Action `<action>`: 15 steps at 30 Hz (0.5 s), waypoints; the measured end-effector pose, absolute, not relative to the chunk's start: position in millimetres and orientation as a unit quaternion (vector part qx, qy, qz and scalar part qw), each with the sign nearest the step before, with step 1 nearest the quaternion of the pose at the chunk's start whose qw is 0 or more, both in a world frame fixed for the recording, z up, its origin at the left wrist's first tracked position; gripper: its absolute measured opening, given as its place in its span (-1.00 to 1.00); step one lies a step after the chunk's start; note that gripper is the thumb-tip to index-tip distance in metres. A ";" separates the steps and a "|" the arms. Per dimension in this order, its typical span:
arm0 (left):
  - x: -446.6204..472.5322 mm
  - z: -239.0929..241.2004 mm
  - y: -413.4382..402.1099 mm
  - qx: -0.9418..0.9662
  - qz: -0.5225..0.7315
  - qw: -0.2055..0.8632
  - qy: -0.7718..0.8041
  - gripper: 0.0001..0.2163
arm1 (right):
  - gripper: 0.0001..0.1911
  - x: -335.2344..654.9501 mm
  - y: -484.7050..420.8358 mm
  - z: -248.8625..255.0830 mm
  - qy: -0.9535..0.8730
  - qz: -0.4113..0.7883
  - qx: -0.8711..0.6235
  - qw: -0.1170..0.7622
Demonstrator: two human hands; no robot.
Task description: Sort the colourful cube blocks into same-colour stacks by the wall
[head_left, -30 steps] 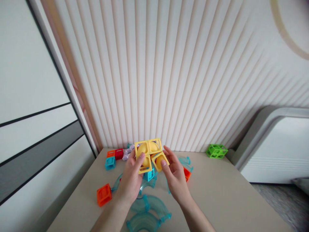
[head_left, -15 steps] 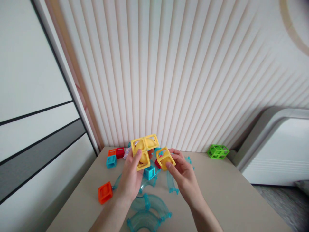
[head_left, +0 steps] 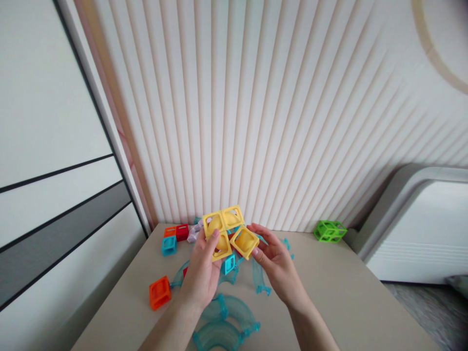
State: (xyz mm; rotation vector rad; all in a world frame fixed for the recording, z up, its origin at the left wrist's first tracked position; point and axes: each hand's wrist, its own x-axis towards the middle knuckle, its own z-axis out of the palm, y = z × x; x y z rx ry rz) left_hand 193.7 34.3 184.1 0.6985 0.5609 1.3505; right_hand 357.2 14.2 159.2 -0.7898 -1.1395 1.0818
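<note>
My left hand (head_left: 206, 265) grips an L-shaped yellow block piece (head_left: 215, 225), made of joined hollow cubes, with the thumb across its front. In my right hand (head_left: 274, 261) a single yellow cube (head_left: 244, 242) is held by its right side between thumb and fingers. The cube sits tilted at the inner corner of the L, close against it; whether they touch I cannot tell. Behind and below both hands, a light-blue cube (head_left: 228, 264) shows among clear teal curved tracks (head_left: 234, 312) on the table.
An orange block (head_left: 160, 292) lies at the left. Farther back stand a small orange, blue and red block group (head_left: 175, 235) and a pale purple piece (head_left: 195, 232). Green blocks (head_left: 329, 231) rest by the ribbed wall (head_left: 234, 122) on the table (head_left: 321, 292).
The yellow cube in my right hand has turned and moved left, up to the L-shaped piece. My left hand has shifted slightly right with its piece.
</note>
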 end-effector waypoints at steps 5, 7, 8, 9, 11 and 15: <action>195.5 187.0 33.0 0.327 0.610 0.677 0.250 -0.46 | -0.65 358.4 11.7 164.9 -0.521 0.443 -0.366 0.631; 196.6 186.9 32.5 0.326 0.611 0.674 0.257 -0.46 | -0.63 357.3 7.6 167.0 -0.531 0.446 -0.377 0.615; 197.2 186.2 32.4 0.325 0.611 0.674 0.259 -0.47 | -0.61 356.3 5.2 167.3 -0.533 0.448 -0.380 0.609; 197.9 185.1 32.5 0.325 0.612 0.672 0.260 -0.48 | -0.58 355.0 2.9 166.8 -0.533 0.445 -0.384 0.609; 199.5 182.1 32.8 0.327 0.619 0.665 0.259 -0.53 | -0.54 351.4 -0.7 163.7 -0.527 0.424 -0.400 0.619; 202.1 177.1 32.7 0.334 0.623 0.658 0.260 -0.58 | -0.44 342.7 -0.1 155.3 -0.514 0.397 -0.416 0.636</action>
